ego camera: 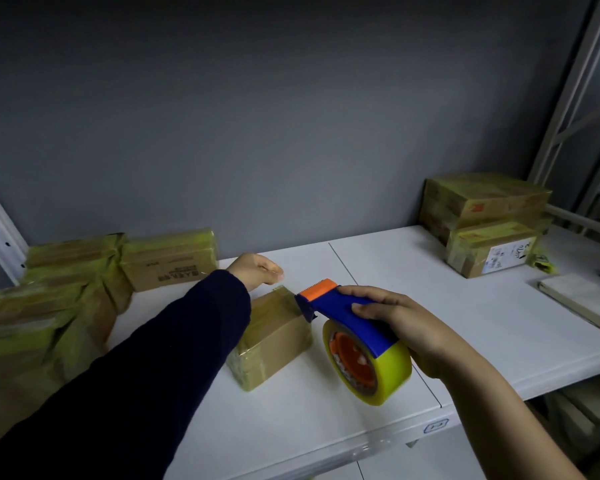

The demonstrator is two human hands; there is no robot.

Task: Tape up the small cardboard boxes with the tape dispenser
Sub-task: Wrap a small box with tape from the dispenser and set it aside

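A small cardboard box (274, 337) wrapped in yellowish tape lies on the white table (465, 323) at the centre. My right hand (406, 327) grips the blue handle of the tape dispenser (347, 320). Its yellow tape roll (371, 365) hangs just right of the box, and its orange toothed blade (317, 287) sits at the box's far right corner. My left hand (257, 271), in a dark sleeve, reaches over the box to its far edge. Thumb and fingertips there are curled together and seem to pinch the tape end (280, 289).
A pile of taped boxes (49, 306) fills the left side, with another box (170, 259) against the grey wall. Stacked taped boxes (485, 220) stand at the back right. A white pad (582, 301) lies far right. The table's front edge (326, 448) runs close below the dispenser.
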